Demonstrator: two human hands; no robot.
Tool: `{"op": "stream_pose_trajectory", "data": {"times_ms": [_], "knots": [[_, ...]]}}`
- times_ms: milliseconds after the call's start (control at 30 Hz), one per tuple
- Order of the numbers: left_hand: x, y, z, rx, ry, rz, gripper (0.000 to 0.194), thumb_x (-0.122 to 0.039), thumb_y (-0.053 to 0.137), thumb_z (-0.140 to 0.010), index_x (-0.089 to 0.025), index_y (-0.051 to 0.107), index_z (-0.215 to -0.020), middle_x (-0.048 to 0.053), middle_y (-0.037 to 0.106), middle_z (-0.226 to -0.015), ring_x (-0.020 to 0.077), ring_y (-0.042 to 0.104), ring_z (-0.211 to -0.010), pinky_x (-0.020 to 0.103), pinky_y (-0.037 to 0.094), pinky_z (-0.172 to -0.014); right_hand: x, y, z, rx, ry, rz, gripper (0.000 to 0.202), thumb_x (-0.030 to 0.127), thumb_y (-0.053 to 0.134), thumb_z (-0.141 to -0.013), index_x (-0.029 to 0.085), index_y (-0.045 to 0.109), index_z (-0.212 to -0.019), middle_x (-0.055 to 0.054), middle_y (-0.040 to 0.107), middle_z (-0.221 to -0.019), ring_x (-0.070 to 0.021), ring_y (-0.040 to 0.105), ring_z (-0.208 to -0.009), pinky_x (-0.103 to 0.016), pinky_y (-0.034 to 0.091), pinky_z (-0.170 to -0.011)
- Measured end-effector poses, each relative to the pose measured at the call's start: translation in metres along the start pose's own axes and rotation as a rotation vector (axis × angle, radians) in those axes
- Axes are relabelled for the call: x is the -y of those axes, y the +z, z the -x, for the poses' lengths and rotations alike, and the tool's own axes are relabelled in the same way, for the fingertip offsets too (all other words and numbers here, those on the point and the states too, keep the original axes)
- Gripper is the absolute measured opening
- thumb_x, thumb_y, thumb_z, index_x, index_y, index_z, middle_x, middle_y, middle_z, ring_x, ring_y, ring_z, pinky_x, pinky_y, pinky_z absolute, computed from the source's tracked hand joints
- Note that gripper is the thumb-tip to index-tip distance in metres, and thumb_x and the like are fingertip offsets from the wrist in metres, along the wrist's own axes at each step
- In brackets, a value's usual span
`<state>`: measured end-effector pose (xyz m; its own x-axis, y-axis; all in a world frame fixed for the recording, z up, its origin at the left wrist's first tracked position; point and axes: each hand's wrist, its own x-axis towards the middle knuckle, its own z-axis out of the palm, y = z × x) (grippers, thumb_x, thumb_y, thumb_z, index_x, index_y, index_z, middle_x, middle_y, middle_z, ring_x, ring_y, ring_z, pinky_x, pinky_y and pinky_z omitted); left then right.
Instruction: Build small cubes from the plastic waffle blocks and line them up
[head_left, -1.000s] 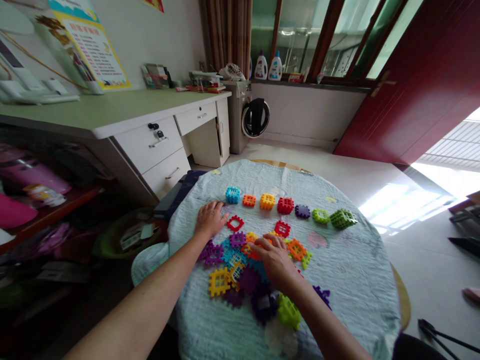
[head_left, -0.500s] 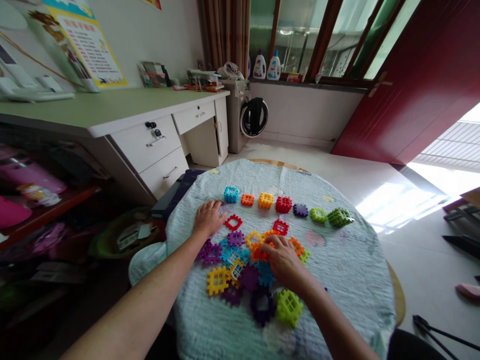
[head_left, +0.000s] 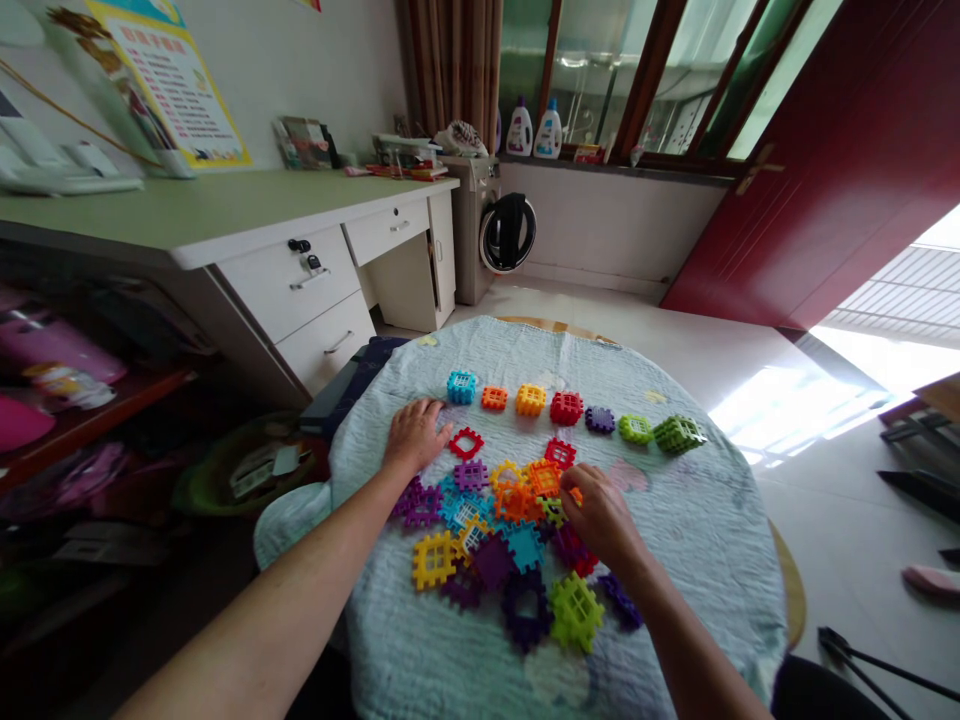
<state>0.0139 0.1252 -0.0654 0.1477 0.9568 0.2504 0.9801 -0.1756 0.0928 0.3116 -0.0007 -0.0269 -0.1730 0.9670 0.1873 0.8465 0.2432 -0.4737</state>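
Note:
My left hand (head_left: 415,437) lies flat on the cloth with its fingers stretched out, beside a red interlocking plastic piece with a round opening (head_left: 466,443). At the right side of a loose heap of coloured pieces, the curled fingers of my right hand (head_left: 598,512) close on an orange interlocking piece (head_left: 576,496), mostly hidden by the hand. Close by lie another orange piece (head_left: 544,478) and a red window piece (head_left: 560,454). Nearer me are a blue piece (head_left: 525,546), a yellow frame (head_left: 433,562) and a lime green piece (head_left: 576,612).
Across the far part of the cloth-covered round table (head_left: 697,560) runs a row of small assembled blocks, from a blue cube (head_left: 461,387) to a green block (head_left: 679,433). A white desk (head_left: 300,230) stands left, and a washing machine (head_left: 471,230) behind.
My right hand has moved right from the middle orange pieces, uncovering them and a red and a green piece. My left hand stays in place.

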Motion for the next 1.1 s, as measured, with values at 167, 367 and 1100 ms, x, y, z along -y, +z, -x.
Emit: {"op": "stream_pose_trajectory", "data": {"times_ms": [167, 367, 1100], "knots": [[0.0, 0.0, 0.0, 0.01, -0.01, -0.001, 0.041, -0.044, 0.05, -0.088, -0.022, 0.056, -0.122, 0.009, 0.059, -0.124, 0.0275, 0.052, -0.117, 0.04, 0.038, -0.1, -0.008, 0.002, -0.001, 0.01, -0.016, -0.002, 0.019, 0.01, 0.05, -0.084, 0.021, 0.063, -0.091, -0.005, 0.066, -0.095, -0.0221, 0.053, -0.092, -0.033, 0.041, -0.082], [0.0, 0.0, -0.001, 0.014, -0.005, 0.006, 0.04, -0.043, 0.05, -0.089, -0.021, 0.056, -0.121, 0.009, 0.059, -0.123, 0.027, 0.051, -0.118, 0.039, 0.037, -0.102, -0.005, 0.007, -0.008, 0.112, -0.036, 0.127, 0.029, 0.008, 0.05, -0.084, 0.024, 0.069, -0.099, -0.005, 0.066, -0.109, -0.0224, 0.052, -0.098, -0.032, 0.04, -0.087], [0.0, -0.002, -0.001, 0.02, 0.003, 0.017, 0.041, -0.043, 0.049, -0.088, -0.021, 0.057, -0.121, 0.01, 0.059, -0.123, 0.0291, 0.052, -0.117, 0.042, 0.038, -0.1, -0.068, -0.024, -0.005, -0.177, 0.412, -0.392, 0.036, 0.043, 0.047, -0.083, 0.017, 0.064, -0.101, 0.0, 0.06, -0.065, -0.016, 0.056, -0.06, -0.028, 0.045, -0.06]]}}
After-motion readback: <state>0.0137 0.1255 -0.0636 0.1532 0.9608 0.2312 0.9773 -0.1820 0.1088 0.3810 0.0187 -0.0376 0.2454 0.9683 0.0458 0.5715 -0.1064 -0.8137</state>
